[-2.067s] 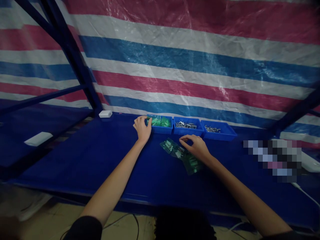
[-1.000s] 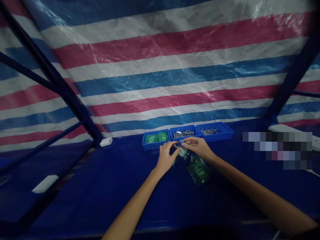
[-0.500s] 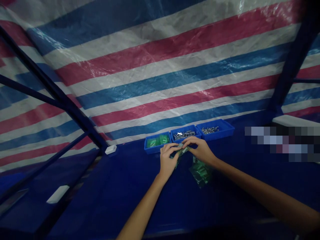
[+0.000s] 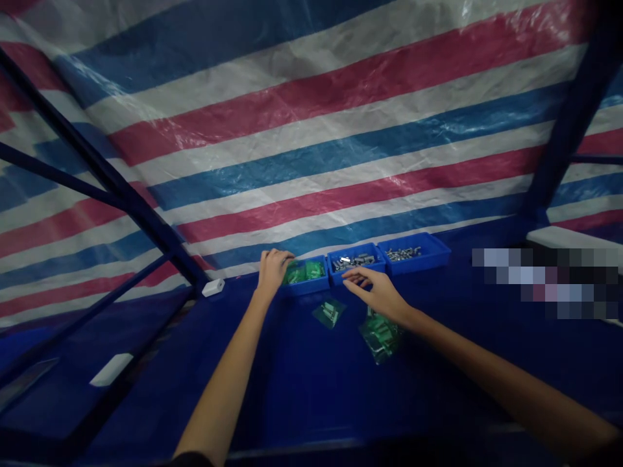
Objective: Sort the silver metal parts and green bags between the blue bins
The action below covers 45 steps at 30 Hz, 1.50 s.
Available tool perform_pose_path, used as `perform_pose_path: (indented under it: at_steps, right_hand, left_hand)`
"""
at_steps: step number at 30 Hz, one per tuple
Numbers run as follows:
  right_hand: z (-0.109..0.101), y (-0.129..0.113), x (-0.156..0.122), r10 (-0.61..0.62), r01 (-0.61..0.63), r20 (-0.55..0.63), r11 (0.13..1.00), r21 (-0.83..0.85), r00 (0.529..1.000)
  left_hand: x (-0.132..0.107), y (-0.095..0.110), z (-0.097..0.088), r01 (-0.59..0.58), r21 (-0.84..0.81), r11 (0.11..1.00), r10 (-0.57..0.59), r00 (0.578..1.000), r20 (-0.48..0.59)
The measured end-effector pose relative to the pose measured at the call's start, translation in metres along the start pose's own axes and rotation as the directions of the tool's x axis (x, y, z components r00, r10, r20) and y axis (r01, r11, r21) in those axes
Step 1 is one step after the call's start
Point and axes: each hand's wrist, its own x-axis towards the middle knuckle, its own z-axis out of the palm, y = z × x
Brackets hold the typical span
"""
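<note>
You are apparently handling packets, green (image 4: 380,338): some lying just below your loosely open right hand (image 4: 372,289), others in the tray (image 4: 314,285) beside your left hand (image 4: 274,267), grip untellable, next move likely needing a light pinch.

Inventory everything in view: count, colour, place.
Table: 1, blue, across lower view
Bins: 3, blue, along table's back
Packets: several, green, in left bin
Metal parts: many, silvery, in middle bin and right bin
Loose packet: 1, green, before left bin
Packet pile: 1, green, right of loose packet
Small box: 1, white, table's left
Block: 1, white, farther left
Long object: 1, white, far right
Frame bars: several, blue, both sides
Sheeting: count unclear, striped red-white-blue, behind
Forearms: 2, bare, below
Left grip: 1, bare, at left bin
Right grip: 1, bare, before middle bin
</note>
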Motion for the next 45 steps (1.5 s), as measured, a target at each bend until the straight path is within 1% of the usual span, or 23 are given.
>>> perform_pose_path:
  at_steps: [2, 4, 8, 9, 11, 13, 15, 16, 18, 21, 23, 25, 26, 28, 29, 31, 32, 34, 35, 37, 39, 41, 45]
  right_hand:
    - [-0.002, -0.001, 0.001, -0.005, 0.005, -0.013, 1.0, -0.007, 1.0]
    - [-0.004, -0.001, 0.002, -0.003, 0.002, -0.033, 1.0, -0.018, 0.999]
    - [-0.006, 0.006, 0.004, -0.01, 0.008, -0.052, 0.999, -0.037, 0.999]
    - [-0.006, 0.008, 0.004, -0.013, 0.01, -0.055, 0.999, -0.038, 0.998]
    - [-0.006, 0.01, 0.004, -0.011, 0.009, -0.056, 0.999, -0.034, 0.998]
    - [-0.007, 0.011, 0.004, -0.002, 0.001, -0.046, 1.0, -0.022, 0.999]
    - [-0.007, 0.01, 0.003, 0.007, -0.008, -0.026, 1.0, -0.012, 1.0]
    - [-0.007, 0.01, 0.003, 0.012, -0.012, -0.014, 1.0, -0.011, 1.0]
    - [-0.006, 0.009, 0.002, 0.022, -0.022, 0.005, 1.0, -0.013, 1.0]
    - [-0.005, 0.012, 0.002, 0.034, -0.033, 0.018, 0.999, -0.026, 0.999]
    - [-0.004, 0.016, 0.003, 0.03, -0.029, 0.024, 0.998, -0.052, 0.999]
    - [-0.003, 0.02, 0.003, 0.014, -0.01, 0.044, 0.995, -0.101, 0.999]
    - [-0.003, 0.021, 0.002, 0.002, 0.006, 0.062, 0.991, -0.131, 0.998]
    - [-0.002, 0.025, 0.002, -0.018, 0.04, 0.113, 0.98, -0.194, 0.993]
    - [-0.002, 0.026, 0.001, -0.025, 0.056, 0.14, 0.974, -0.221, 0.99]
    - [-0.002, 0.028, 0.0, -0.038, 0.086, 0.181, 0.961, -0.263, 0.983]
    - [-0.001, 0.028, 0.0, -0.044, 0.099, 0.195, 0.955, -0.28, 0.98]
    - [-0.001, 0.029, -0.001, -0.055, 0.119, 0.208, 0.943, -0.311, 0.977]
    - [-0.001, 0.029, -0.001, -0.058, 0.126, 0.213, 0.937, -0.324, 0.975]
    - [-0.001, 0.03, -0.002, -0.066, 0.141, 0.219, 0.928, -0.345, 0.973]
    - [-0.001, 0.03, -0.002, -0.076, 0.153, 0.221, 0.921, -0.358, 0.972]
    - [0.0, 0.03, -0.002, -0.076, 0.158, 0.226, 0.916, -0.37, 0.971]
    - [0.003, 0.03, -0.006, -0.065, 0.174, 0.277, 0.905, -0.388, 0.959]
  left_hand:
    - [0.003, -0.003, 0.008, -0.016, 0.029, 0.999, 0.013, 0.997, 0.081]
    - [0.004, -0.003, 0.014, -0.004, 0.018, 1.0, 0.001, 0.992, 0.129]
    - [0.01, -0.008, 0.02, 0.091, -0.026, 0.996, -0.082, 0.97, 0.228]
    - [0.012, -0.01, 0.021, 0.105, -0.044, 0.994, -0.091, 0.967, 0.236]
    - [0.018, -0.016, 0.023, 0.106, -0.138, 0.985, -0.078, 0.978, 0.196]
    - [0.021, -0.02, 0.027, 0.111, -0.259, 0.959, -0.089, 0.991, 0.097]
    - [0.019, -0.022, 0.032, 0.103, -0.339, 0.935, -0.103, 0.994, 0.017]
    - [0.016, -0.023, 0.035, 0.099, -0.355, 0.929, -0.105, 0.994, 0.003]
    - [0.008, -0.023, 0.039, 0.103, -0.348, 0.932, -0.099, 0.995, 0.03]
    - [-0.001, -0.026, 0.04, 0.129, -0.264, 0.956, -0.102, 0.989, 0.111]
    - [-0.004, -0.027, 0.036, 0.142, -0.176, 0.974, -0.116, 0.982, 0.152]
    - [-0.004, -0.025, 0.027, 0.15, -0.088, 0.985, -0.134, 0.976, 0.17]
    - [-0.005, -0.022, 0.021, 0.146, -0.058, 0.988, -0.135, 0.978, 0.157]
    - [-0.01, -0.009, 0.009, 0.11, -0.039, 0.993, -0.106, 0.991, 0.083]
    - [-0.014, 0.001, 0.004, 0.07, -0.056, 0.996, -0.07, 0.998, 0.01]
    - [-0.028, 0.024, -0.004, 0.009, -0.122, 0.992, -0.017, 0.998, -0.065]
    - [-0.037, 0.036, -0.005, -0.023, -0.159, 0.987, 0.016, 0.999, -0.048]
    - [-0.056, 0.059, -0.002, -0.051, -0.218, 0.975, 0.062, 0.997, 0.045]
    - [-0.065, 0.068, 0.002, -0.036, -0.234, 0.972, 0.062, 0.993, 0.105]
    - [-0.08, 0.082, 0.012, 0.061, -0.266, 0.962, -0.017, 0.986, 0.167]
    - [-0.089, 0.088, 0.021, 0.141, -0.326, 0.935, -0.08, 0.978, 0.192]
    - [-0.094, 0.091, 0.026, 0.194, -0.429, 0.882, -0.105, 0.969, 0.222]
    - [-0.097, 0.092, 0.028, 0.322, -0.632, 0.705, -0.138, 0.936, 0.322]
